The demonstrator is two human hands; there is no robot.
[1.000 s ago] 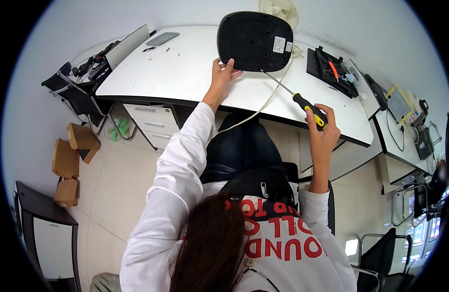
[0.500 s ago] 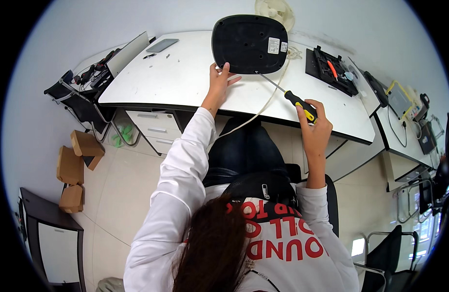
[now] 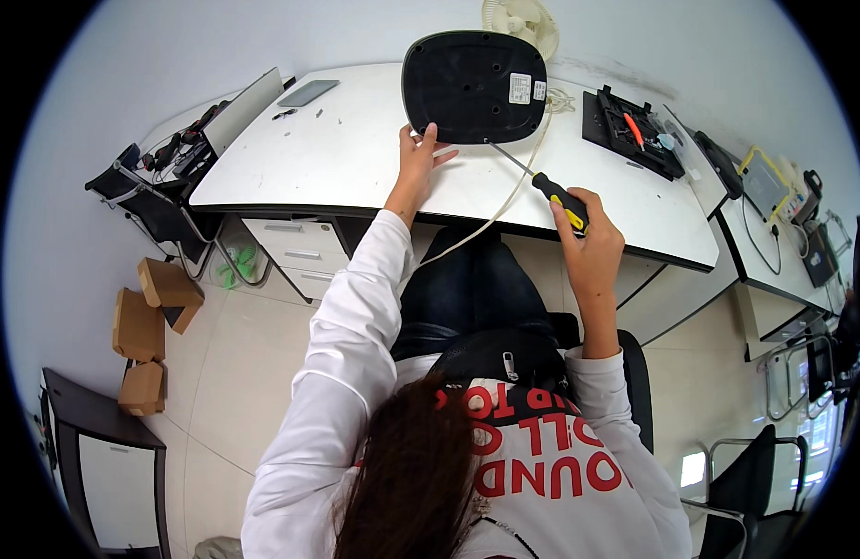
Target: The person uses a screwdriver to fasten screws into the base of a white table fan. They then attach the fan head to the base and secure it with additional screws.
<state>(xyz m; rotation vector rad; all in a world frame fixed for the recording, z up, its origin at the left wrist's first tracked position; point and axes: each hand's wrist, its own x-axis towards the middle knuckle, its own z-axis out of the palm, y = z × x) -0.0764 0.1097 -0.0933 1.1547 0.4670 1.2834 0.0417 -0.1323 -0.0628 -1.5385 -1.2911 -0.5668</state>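
A white top (image 3: 588, 517) is bearing bold red lettering (image 3: 553, 477) across its front. The left sleeve (image 3: 348, 354) is creasing in loose folds; the right sleeve (image 3: 600, 387) is ending higher up the forearm (image 3: 596, 321). Dark blue jeans (image 3: 491, 298) are showing below a black pouch-like piece (image 3: 477, 357) with a silvery zip pull (image 3: 510, 365), and a thin dark cord (image 3: 514, 535) is hanging over the lettering's side.

Fan (image 3: 520, 26) behind base (image 3: 472, 88); screwdriver (image 3: 562, 200) before; tray (image 3: 650, 156) right on desk (image 3: 327, 163)

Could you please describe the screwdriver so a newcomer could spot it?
Find the white desk, then the right hand by its near edge. That hand holds the screwdriver, whose black-and-yellow handle sets it apart from the orange item farther right.
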